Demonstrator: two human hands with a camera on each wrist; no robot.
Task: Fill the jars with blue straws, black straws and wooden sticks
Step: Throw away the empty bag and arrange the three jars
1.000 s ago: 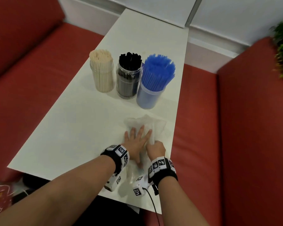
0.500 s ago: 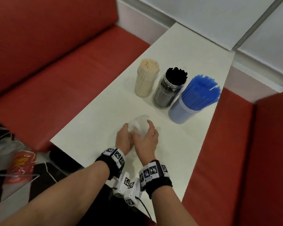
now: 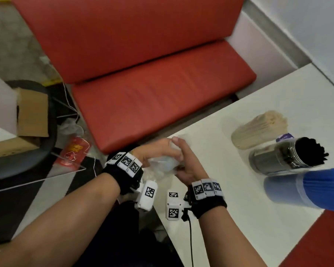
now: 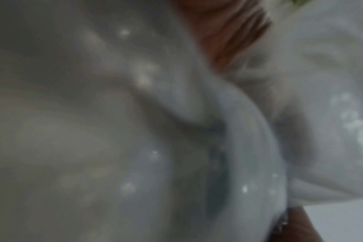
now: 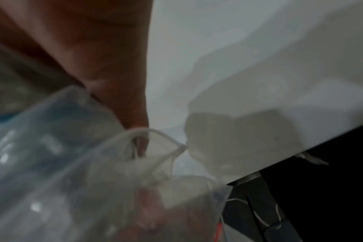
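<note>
Crumpling a clear plastic bag [image 3: 163, 163] at the near counter [image 3: 258, 218] edge, the left hand [image 3: 152, 151] and right hand [image 3: 183, 162] are pressed together, both clamped on it. To the right stand three jars: wooden sticks [image 3: 258, 130], black straws [image 3: 289, 157], blue straws [image 3: 307, 187]. All look full, so filling seems done; only tidying remains.

We see red bench seat [image 3: 152, 97] with red backrest [image 3: 127, 33] beside white table [image 3: 262, 209]. Second red cushion [image 3: 316, 241] at table's far side, lower right. Pale wall [image 3: 316, 26] above grey ledge, upper right. Grey speckled floor [image 3: 14, 51] at left. We note open cardboard box [image 3: 32, 114], dark round chair seat [image 3: 27, 157], red packet [image 3: 73, 151] on floor. Light even, soft.
</note>
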